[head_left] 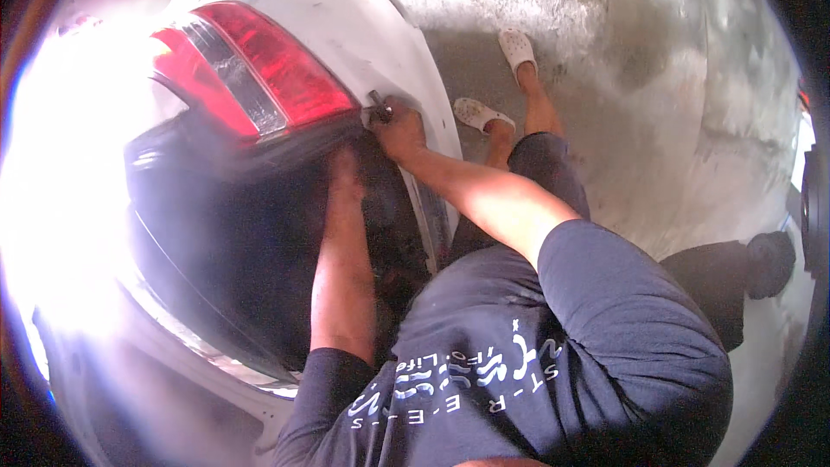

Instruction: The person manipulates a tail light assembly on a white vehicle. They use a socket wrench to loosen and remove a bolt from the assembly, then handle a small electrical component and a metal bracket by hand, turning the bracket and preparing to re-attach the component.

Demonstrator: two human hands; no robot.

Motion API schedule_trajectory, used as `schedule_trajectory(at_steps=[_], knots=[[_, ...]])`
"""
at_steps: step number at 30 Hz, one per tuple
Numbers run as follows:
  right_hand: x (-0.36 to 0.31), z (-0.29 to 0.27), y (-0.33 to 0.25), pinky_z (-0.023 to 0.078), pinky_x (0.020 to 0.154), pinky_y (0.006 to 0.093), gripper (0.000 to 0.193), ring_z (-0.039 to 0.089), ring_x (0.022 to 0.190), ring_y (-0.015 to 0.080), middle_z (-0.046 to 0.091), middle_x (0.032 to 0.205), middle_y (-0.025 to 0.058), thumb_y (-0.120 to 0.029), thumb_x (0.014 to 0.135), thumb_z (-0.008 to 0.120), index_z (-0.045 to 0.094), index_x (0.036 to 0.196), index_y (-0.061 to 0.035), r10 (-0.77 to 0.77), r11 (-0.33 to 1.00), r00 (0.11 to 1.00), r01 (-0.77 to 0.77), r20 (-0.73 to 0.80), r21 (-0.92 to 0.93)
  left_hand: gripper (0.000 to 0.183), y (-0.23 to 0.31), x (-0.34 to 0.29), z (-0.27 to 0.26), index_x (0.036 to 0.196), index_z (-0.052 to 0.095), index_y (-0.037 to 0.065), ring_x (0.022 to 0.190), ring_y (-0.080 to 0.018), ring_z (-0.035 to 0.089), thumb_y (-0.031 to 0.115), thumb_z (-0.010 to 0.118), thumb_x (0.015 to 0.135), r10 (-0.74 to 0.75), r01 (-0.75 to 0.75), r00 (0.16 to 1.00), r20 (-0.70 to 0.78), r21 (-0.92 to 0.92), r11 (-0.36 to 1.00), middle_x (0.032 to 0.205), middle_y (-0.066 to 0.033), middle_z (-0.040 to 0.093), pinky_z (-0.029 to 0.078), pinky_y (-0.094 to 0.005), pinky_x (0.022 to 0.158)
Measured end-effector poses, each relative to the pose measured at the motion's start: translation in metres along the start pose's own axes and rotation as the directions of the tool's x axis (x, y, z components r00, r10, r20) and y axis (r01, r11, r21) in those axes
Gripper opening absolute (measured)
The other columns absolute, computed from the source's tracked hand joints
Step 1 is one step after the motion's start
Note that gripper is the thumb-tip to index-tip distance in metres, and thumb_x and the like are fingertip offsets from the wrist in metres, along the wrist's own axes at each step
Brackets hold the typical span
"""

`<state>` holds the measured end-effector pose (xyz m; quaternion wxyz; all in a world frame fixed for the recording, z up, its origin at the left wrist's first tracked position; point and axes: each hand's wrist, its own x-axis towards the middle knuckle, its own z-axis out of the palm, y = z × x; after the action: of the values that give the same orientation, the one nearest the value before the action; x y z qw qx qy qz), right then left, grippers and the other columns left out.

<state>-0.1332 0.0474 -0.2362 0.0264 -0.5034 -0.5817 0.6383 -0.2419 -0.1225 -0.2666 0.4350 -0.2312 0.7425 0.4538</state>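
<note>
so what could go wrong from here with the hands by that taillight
The small dark object in the right grip could slip and scratch the white panel or the taillight. The left grip is in shadow below the taillight, so it might catch an unseen edge. The pale clogs would probably shield the feet poorly if something dropped.

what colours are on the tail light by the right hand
The tail light is red, split by a greyish band; it shows best in the head view.
</note>
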Motion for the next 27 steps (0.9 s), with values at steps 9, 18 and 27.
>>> schedule_trajectory(at_steps=[9, 18, 27], knots=[[0.003, 0.002, 0.021, 0.056, 0.086, 0.0566, 0.033, 0.071, 0.095, 0.0488, 0.073, 0.099, 0.0285, -0.032, 0.094, 0.07, 0.072, 0.11, -0.0033, -0.131, 0.991, 0.991, 0.13, -0.012, -0.041, 0.036, -0.011, 0.019, -0.028, 0.124, 0.069, 0.001, 0.109, -0.0312, 0.064, 0.025, 0.056, 0.101, 0.454, -0.482, 0.84, 0.296, 0.791, 0.377, 0.124, -0.0136, 0.068, 0.05, -0.0437, 0.097], [0.016, -0.004, 0.031, 0.055, 0.086, 0.0524, 0.035, 0.071, 0.097, 0.0468, 0.074, 0.099, 0.0265, -0.034, 0.091, 0.075, 0.074, 0.107, -0.0025, -0.163, 0.986, 0.986, 0.164, -0.043, 0.017, 0.042, -0.014, 0.019, -0.004, 0.127, 0.07, 0.002, 0.119, -0.0357, 0.065, 0.028, 0.065, 0.094, 0.234, -0.263, 0.964, 0.129, 0.623, 0.737, 0.128, -0.0203, 0.07, 0.048, -0.046, 0.105], [-0.007, -0.003, 0.003, 0.055, 0.09, 0.0527, 0.033, 0.071, 0.098, 0.0451, 0.075, 0.103, 0.0254, -0.031, 0.094, 0.069, 0.076, 0.108, -0.0017, -0.055, 0.997, 0.997, 0.053, 0.05, 0.05, 0.054, 0.013, -0.037, 0.041, 0.127, 0.07, -0.004, 0.127, -0.0347, 0.064, 0.033, 0.08, 0.089, 0.597, -0.539, 0.798, 0.087, 0.547, 0.641, 0.133, -0.0237, 0.069, 0.046, -0.0449, 0.11]])
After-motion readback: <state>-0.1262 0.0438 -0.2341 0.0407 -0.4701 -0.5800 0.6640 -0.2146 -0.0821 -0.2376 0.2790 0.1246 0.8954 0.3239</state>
